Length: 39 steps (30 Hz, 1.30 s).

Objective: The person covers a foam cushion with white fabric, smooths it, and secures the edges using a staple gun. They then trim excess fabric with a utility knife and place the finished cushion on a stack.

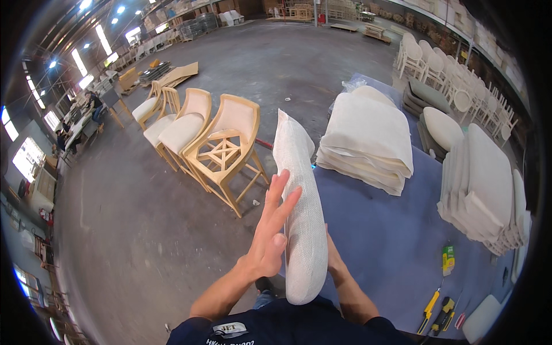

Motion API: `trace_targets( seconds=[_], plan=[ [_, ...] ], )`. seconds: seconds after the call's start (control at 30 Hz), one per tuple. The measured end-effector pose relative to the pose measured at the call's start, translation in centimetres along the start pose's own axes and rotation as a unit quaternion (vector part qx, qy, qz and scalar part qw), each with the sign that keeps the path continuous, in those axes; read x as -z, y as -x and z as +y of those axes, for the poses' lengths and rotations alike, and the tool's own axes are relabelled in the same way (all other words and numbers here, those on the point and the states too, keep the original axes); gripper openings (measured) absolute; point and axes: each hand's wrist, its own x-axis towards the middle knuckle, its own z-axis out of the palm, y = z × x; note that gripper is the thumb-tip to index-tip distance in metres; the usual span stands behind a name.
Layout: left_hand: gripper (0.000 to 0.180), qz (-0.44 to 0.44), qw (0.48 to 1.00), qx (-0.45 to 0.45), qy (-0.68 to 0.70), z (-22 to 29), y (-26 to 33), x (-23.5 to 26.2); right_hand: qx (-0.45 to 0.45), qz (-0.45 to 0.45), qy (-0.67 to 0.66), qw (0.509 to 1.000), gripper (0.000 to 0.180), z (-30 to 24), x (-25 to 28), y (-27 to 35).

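Note:
A white fabric-covered seat cushion (301,230) is turned on edge in front of my body, its narrow side toward me and a pointed corner at the far end. Against its left face is my left hand (270,236), fingers stretched out and spread, not wrapped round it. My right hand (332,253) is on the cushion's right side, holding it up; its fingers are mostly hidden behind the cushion. To the left stands a wooden bar chair (225,150) with a padded back and a bare seat frame showing crossed slats.
On the blue-covered table (368,224) lie a stack of white fabric pieces (368,138), a row of white cushions (483,184), a yellow utility knife (428,310) and a green-yellow packet (448,260). More padded chairs (185,123) stand at left; white chairs (428,60) fill the far right.

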Motion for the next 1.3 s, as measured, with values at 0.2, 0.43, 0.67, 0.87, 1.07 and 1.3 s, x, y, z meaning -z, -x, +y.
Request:
trace_targets(
  seconds=[0.2, 0.43, 0.67, 0.87, 1.07, 1.3],
  plan=[
    [0.077, 0.101, 0.985, 0.117, 0.072, -3.3, -2.0, 0.0, 0.035, 0.126, -0.027, 0.991, 0.089, -1.2, -0.5, 0.3],
    [0.074, 0.118, 0.870, 0.355, 0.320, -3.3, -6.2, -0.1, 0.171, 0.060, 0.079, 0.980, 0.087, -8.3, -1.2, -4.8],
    [0.076, 0.149, 0.909, 0.314, 0.228, -4.5, -5.0, -1.2, 0.222, -0.004, 0.072, 0.972, 0.091, -9.2, -2.8, -6.2],
    [0.082, 0.115, 0.849, 0.373, 0.355, -4.3, -7.3, 1.2, 0.214, 0.029, 0.054, 0.975, 0.089, -11.3, -0.2, -7.7],
    [0.085, 0.083, 0.911, 0.345, 0.209, -8.3, -7.0, -0.1, 0.173, 0.019, 0.022, 0.984, 0.085, -12.3, -0.9, -9.9],
    [0.077, 0.118, 0.905, 0.277, 0.300, -4.1, -6.6, -1.3, 0.189, -0.002, 0.140, 0.972, 0.082, -12.8, -1.3, -9.0]
  ],
)
